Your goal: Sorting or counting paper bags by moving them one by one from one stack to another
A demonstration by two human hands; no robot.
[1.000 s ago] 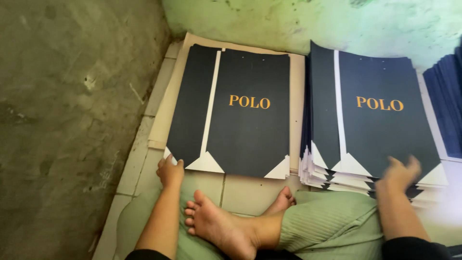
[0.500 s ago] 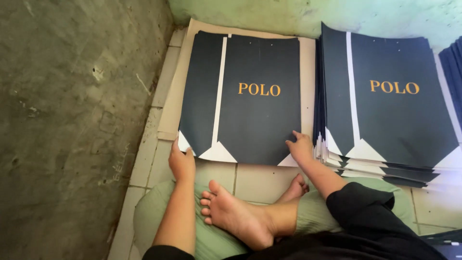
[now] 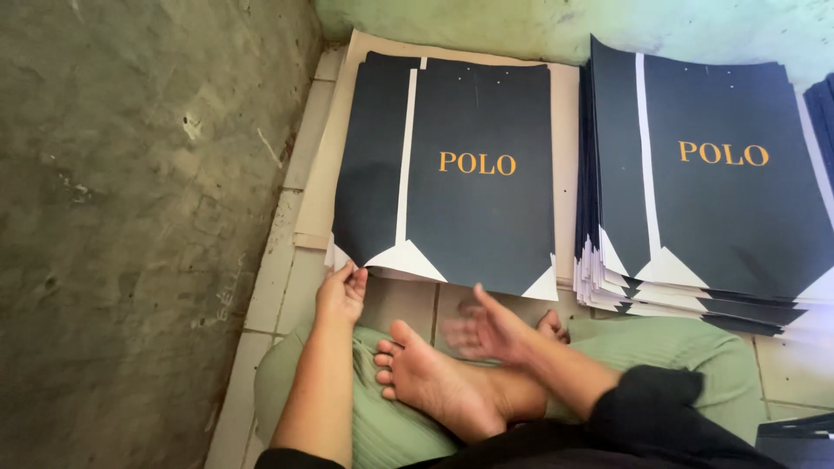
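Observation:
A flat dark paper bag (image 3: 473, 187) with gold lettering and white folded corners lies on a tan cardboard sheet (image 3: 337, 113) on the floor. My left hand (image 3: 340, 292) touches the bag's near left corner with its fingertips. My right hand (image 3: 488, 328) is blurred, fingers apart, just below the bag's near edge and above my bare foot (image 3: 439, 382); it holds nothing. To the right stands a tall stack of the same dark bags (image 3: 712, 187).
A rough grey concrete wall (image 3: 139, 217) runs along the left. Pale floor tiles (image 3: 278, 287) show between wall and cardboard. My legs in green trousers (image 3: 686, 356) are folded in front. More dark sheets (image 3: 821, 104) peek in at the far right.
My right hand has left the right-hand stack, crossed to the bag's near right corner, then drawn back toward my foot. My left hand stays at the left corner.

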